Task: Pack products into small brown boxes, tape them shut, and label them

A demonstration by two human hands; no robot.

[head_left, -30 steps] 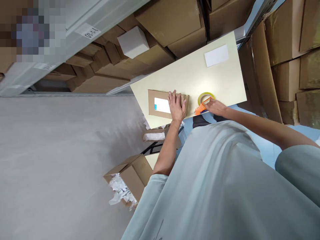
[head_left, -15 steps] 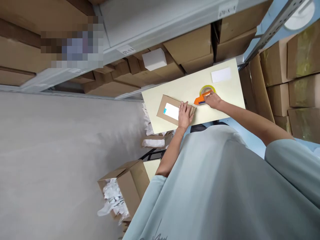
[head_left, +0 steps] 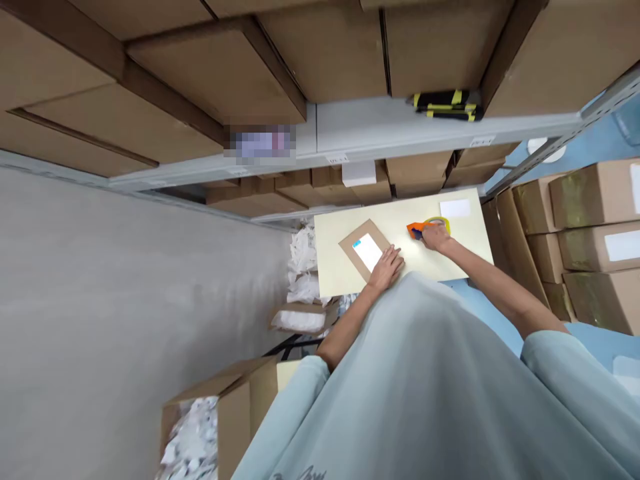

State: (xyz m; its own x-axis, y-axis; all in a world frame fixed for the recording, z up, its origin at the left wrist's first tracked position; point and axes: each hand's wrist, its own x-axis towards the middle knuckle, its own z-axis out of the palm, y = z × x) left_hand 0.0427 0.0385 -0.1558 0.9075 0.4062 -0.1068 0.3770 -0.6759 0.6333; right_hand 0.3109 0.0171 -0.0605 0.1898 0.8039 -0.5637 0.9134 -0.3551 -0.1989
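A flat cardboard parcel [head_left: 376,231] with a white label [head_left: 369,251] lies turned at an angle on the cream tabletop [head_left: 330,280]. My left hand [head_left: 387,268] rests on its near right side with fingers stretched out, partly covering that edge. To the right, my right hand [head_left: 435,237] is closed around an orange tape dispenser [head_left: 414,230] that carries a roll of yellow-rimmed tape [head_left: 444,221]. The dispenser is held over the table, apart from the parcel; whether it touches the tabletop I cannot tell.
A white sheet [head_left: 455,208] lies at the table's back right. Shelves of cardboard boxes [head_left: 325,47] rise behind, with black-and-yellow cutters [head_left: 447,107] on one. Stacked cartons [head_left: 590,200] stand right. An open box of crumpled paper [head_left: 235,420] is at lower left.
The view has tilted up, showing more shelf. The parcel has turned on the table, and my left hand lies along its near right side. My right hand still holds the tape dispenser.
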